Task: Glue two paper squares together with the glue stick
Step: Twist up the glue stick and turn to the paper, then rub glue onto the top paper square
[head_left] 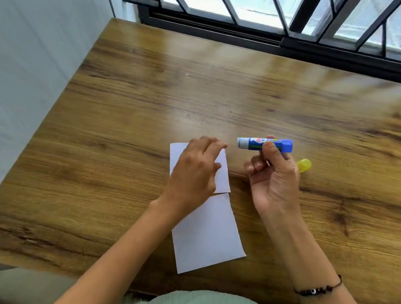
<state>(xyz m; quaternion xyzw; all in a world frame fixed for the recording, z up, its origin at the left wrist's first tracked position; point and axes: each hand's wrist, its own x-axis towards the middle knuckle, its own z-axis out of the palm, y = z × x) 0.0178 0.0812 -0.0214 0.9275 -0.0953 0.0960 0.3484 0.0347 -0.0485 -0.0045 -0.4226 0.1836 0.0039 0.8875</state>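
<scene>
right hand [273, 181] clenched on uncapped glue stick [265, 143], tip aimed toward left hand [194, 170]. left hand spread flat, gripping nothing, pinning far paper square [223, 176]; near paper square [207, 236] under its wrist. yellow cap [304, 165] just behind right hand. paper likely light, floppy: best pinned flat. label unreadable.

You're getting one view only, head-worn, looking forward and steeply down at the wooden table [150, 103] from above its near edge. It's facing the far edge, where a barred window [281, 15] is running along the top of frame. It's sitting close: your forearms are entering from the bottom. The table's left edge is slanting in the wide-angle lens, with a pale wall [31, 62] beyond it.
</scene>
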